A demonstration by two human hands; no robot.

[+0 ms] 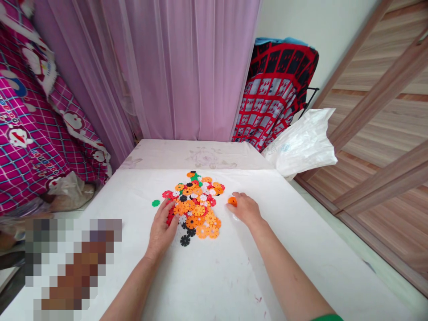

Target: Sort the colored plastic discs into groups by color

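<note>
A pile of notched plastic discs (197, 208) in orange, red, white, black and green lies in the middle of the white table. My left hand (163, 225) rests at the pile's left edge, its fingers apart and touching red discs there. To the right of the pile, my right hand (245, 207) has its thumb and fingers closed round an orange disc (232, 202), low over the table. Part of that disc is hidden by the fingers. One green disc (156, 203) lies apart, left of my left hand. A black disc (185, 240) sits at the near edge of the pile.
The table is covered by a white sheet (207, 281), with a floral cloth (200, 155) at its far end. A white plastic bag (301, 145) stands off the far right corner. Purple curtains (194, 67) hang behind. A blurred patch (76, 267) covers the near left.
</note>
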